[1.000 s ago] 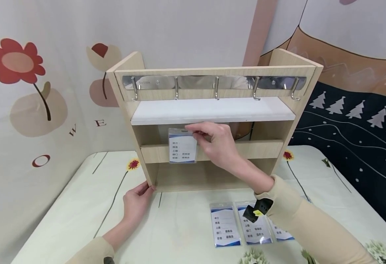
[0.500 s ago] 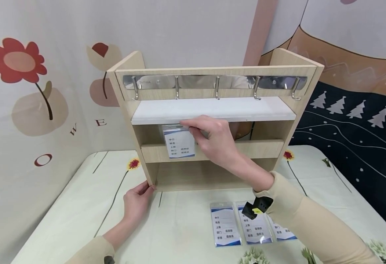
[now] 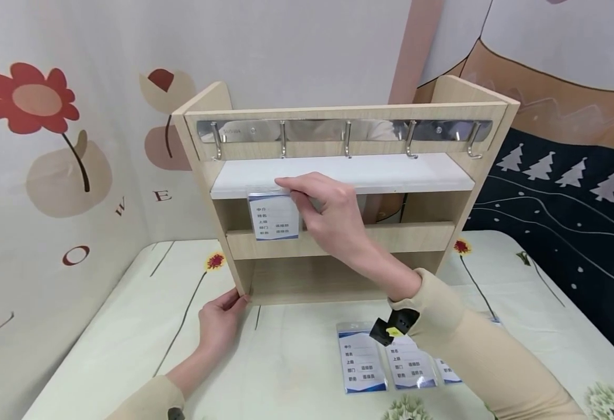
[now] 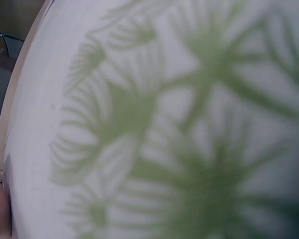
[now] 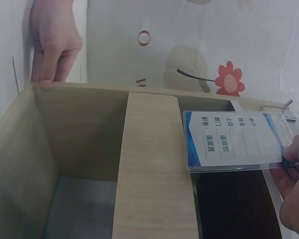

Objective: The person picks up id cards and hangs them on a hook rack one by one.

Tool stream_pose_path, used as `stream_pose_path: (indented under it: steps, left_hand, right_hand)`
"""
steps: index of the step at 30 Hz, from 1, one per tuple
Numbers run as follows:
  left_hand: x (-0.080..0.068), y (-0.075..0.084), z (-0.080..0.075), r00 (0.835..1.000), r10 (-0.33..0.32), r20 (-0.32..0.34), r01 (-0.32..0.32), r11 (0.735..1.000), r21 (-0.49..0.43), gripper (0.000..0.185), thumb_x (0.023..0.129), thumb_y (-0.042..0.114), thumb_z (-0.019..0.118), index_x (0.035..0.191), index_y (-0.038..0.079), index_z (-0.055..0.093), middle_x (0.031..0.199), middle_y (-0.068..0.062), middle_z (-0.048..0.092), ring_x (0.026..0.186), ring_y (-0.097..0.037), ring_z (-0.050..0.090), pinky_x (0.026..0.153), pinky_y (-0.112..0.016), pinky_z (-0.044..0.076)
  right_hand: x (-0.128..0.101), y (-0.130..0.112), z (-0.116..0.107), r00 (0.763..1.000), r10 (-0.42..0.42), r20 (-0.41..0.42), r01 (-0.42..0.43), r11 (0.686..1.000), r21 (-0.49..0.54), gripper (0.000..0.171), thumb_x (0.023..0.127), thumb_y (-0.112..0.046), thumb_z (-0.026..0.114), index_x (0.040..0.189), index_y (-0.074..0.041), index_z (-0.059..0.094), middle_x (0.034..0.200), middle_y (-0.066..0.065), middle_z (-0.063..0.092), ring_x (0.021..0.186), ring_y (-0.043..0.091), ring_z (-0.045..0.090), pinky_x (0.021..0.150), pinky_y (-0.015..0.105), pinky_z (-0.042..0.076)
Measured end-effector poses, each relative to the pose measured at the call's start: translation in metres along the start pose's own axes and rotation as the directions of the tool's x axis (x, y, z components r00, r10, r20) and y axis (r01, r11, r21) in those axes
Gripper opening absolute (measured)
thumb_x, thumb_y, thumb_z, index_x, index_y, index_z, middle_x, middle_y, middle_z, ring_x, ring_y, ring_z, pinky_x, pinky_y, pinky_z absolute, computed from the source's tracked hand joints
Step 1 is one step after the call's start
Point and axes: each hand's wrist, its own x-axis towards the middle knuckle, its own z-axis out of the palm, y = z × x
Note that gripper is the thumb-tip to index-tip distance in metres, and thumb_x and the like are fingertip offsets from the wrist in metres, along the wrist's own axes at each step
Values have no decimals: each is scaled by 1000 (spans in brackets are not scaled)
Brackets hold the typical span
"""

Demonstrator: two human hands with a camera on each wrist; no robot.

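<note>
Badge card [image 3: 277,217] in right hand [image 3: 333,213]

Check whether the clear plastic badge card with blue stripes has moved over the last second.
Yes. The clear plastic badge card rose leftward, its top now overlapping the white shelf board.

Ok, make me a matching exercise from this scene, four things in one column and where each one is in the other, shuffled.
Things:
1. badge holder
2. left hand
3. metal hook rail
4. spare badge holders

Places:
A. across the top board of the wooden rack
B. lying flat on the table
C. pinched by the right hand
D. at the rack's lower left corner

Pairs: 1-C, 2-D, 3-A, 4-B
</note>
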Motion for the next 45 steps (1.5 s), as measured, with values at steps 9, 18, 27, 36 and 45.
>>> stream_pose_path:
  steps: [9,18,27,36,45]
  left_hand:
    - [-1,1,-1,1000,-4,-3,4,1000,12,36,100,9,68,134,-1,65,126,-18,69,116,-27,66,80,-7,49]
    - [-1,2,-1,1000,-11,3,11,1000,8,37,99,9,69,134,-1,65,126,-18,68,119,-27,64,78,-4,47]
    - [0,1,1,1000,-6,5,6,1000,-10,37,98,7,69,134,-2,65,126,-18,68,118,-27,64,78,-6,48]
    - [0,-1,0,1000,-3,1,3,1000,-18,37,98,6,69,133,-3,65,125,-19,69,117,-27,65,79,-8,49]
    - [-2,1,-1,1000,-4,-3,4,1000,-21,37,98,7,69,134,-3,65,125,-20,69,116,-28,67,83,-14,53]
  right_hand:
    - [2,-1,11,999,7,-51,-4,998,62,23,95,8,66,115,2,76,104,11,77,94,18,70,70,28,51]
    - [8,-8,22,994,-19,-111,28,996,80,23,95,9,64,115,4,75,103,12,76,93,17,68,74,27,51]
    - [11,-13,24,997,-23,-70,30,995,94,21,96,7,63,115,3,74,106,13,76,93,18,67,74,30,52]
    - [18,-15,30,994,-39,-104,50,993,110,20,96,9,63,112,5,73,106,15,75,91,19,68,80,25,54]
    - [25,-18,38,988,-57,-141,77,988,137,18,95,10,63,110,7,72,104,16,75,89,19,68,80,25,55]
